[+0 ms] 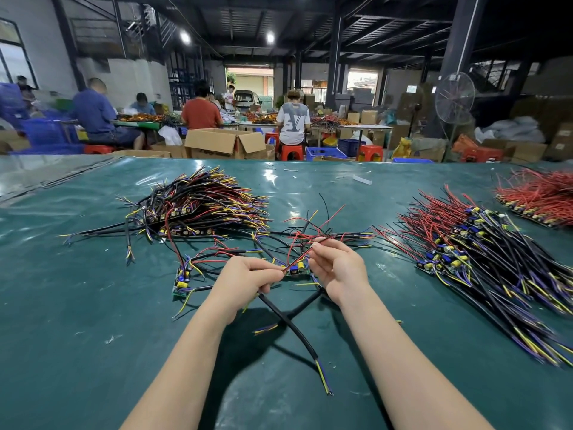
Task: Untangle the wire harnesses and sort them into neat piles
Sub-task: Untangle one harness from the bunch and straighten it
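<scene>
Bare tabletop (93,352) is open along the near edge, left and right of centre. A tangled wire pile (201,200) blocks the far left; a long bundled pile (483,262) and a red-wire pile (539,193) behind it block the right. The centre is cluttered by loose wires (310,235), with crossed black cables (286,318) just nearer. A bare lane separates these from the right pile.

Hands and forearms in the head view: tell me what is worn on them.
Nothing is worn. The left hand and right hand are bare: no gloves, and no rings show. The left forearm and right forearm are bare too, with no sleeve, watch or bracelet in view down to the frame's bottom edge.
</scene>
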The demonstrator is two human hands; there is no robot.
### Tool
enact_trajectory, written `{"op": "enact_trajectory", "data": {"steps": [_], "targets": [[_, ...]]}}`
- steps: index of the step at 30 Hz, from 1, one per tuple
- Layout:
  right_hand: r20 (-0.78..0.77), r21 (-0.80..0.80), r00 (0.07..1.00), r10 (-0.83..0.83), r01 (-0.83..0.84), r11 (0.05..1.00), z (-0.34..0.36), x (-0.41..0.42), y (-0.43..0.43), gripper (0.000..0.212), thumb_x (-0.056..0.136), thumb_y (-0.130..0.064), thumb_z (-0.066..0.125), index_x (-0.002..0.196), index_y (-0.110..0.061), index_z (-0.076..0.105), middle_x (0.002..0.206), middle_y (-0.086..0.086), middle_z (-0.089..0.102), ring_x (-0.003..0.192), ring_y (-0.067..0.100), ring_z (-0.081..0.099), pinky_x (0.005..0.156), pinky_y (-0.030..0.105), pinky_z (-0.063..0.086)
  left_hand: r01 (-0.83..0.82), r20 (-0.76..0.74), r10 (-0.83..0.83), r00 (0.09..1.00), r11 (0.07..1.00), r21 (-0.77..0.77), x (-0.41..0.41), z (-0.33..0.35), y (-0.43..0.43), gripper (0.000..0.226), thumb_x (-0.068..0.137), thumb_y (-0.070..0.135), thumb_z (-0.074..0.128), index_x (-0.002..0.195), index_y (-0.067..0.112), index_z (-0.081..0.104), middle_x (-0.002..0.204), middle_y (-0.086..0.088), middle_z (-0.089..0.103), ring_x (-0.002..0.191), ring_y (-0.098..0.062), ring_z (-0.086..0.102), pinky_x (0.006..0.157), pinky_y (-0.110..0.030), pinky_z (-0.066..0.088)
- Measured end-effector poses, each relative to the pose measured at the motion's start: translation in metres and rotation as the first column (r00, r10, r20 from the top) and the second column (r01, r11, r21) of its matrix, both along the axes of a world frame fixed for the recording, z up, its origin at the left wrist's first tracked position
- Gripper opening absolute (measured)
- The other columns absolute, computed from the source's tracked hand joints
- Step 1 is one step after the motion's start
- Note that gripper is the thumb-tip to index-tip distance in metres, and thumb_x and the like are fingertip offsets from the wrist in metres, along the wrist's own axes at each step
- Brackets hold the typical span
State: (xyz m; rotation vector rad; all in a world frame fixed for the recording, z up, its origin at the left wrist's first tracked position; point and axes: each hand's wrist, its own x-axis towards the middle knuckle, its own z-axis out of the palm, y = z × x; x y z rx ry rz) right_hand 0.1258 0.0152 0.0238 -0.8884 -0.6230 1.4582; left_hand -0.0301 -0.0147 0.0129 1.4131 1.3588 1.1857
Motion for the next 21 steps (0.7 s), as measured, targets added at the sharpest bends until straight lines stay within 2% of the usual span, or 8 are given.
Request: {"op": "enact_trajectory", "data": {"steps": [4,7,11,14,17,21], "targets": [[0.001,-0.003,1.0,0.027,-0.027,1.0,0.0034,0.0044,-0.0012,0.022,0.082,0.005,0.059,0.069,-0.012,0.06,0.046,-0.002,0.061,0.036,0.003,0.055,0.033,0.01,0.038,0.012,0.131,-0.005,0.991,0.998,-0.055,-0.0031,0.001,-0.0004,0.029,0.08,0.003,0.065,0.057,0.019,0.072,0.039,0.006,0.046,0.036,-0.004,0.034,0.038,-0.012,0.023],[0.04,0.021,0.999,0.024,-0.024,0.999,0.0051,0.007,-0.001,0.023,0.081,0.006,0.06,0.069,-0.014,0.062,0.047,-0.003,0.062,0.036,0.002,0.054,0.032,0.009,0.036,0.065,0.215,-0.053,0.975,0.997,-0.047,-0.0034,0.0028,-0.001,0.029,0.081,-0.003,0.061,0.06,0.015,0.071,0.037,0.006,0.043,0.033,-0.003,0.033,0.037,-0.011,0.025],[0.042,0.022,0.999,-0.027,0.027,0.999,0.0051,0.0071,-0.0005,0.016,0.083,0.0,0.061,0.071,-0.011,0.061,0.044,-0.004,0.061,0.038,0.003,0.057,0.035,0.011,0.041,0.055,0.163,-0.049,0.985,0.998,-0.034,-0.0031,0.0021,-0.0015,0.021,0.081,-0.004,0.061,0.067,0.009,0.069,0.037,0.006,0.046,0.032,-0.001,0.036,0.036,-0.011,0.027],[0.004,-0.004,1.0,-0.009,0.009,1.0,0.0058,0.0079,0.0002,0.019,0.086,-0.004,0.055,0.069,-0.009,0.061,0.043,-0.004,0.06,0.036,0.003,0.055,0.035,0.011,0.041,0.016,0.163,-0.011,0.987,0.999,-0.028,-0.0062,-0.0005,0.0002,0.02,0.08,-0.005,0.063,0.066,0.008,0.069,0.038,0.005,0.047,0.033,-0.002,0.036,0.036,-0.01,0.028],[-0.179,-0.084,0.983,0.03,-0.046,0.995,0.0081,0.0082,-0.0001,0.023,0.088,-0.004,0.051,0.066,-0.004,0.059,0.04,-0.001,0.056,0.032,0.005,0.052,0.032,0.012,0.039,0.048,0.18,-0.042,0.983,0.998,-0.028,-0.0066,-0.0006,0.0001,0.021,0.081,-0.007,0.06,0.066,0.007,0.067,0.037,0.005,0.046,0.031,-0.001,0.035,0.036,-0.01,0.027],[-0.464,-0.122,0.879,0.111,-0.188,0.975,0.0063,0.0066,-0.0006,0.043,0.09,-0.009,0.048,0.05,0.0,0.061,0.038,0.002,0.051,0.028,0.006,0.048,0.028,0.013,0.037,0.224,0.306,-0.201,0.931,0.974,-0.043,-0.0053,0.0003,-0.0031,0.028,0.082,-0.005,0.054,0.063,0.008,0.069,0.037,0.005,0.041,0.031,-0.003,0.03,0.035,-0.013,0.026]]}}
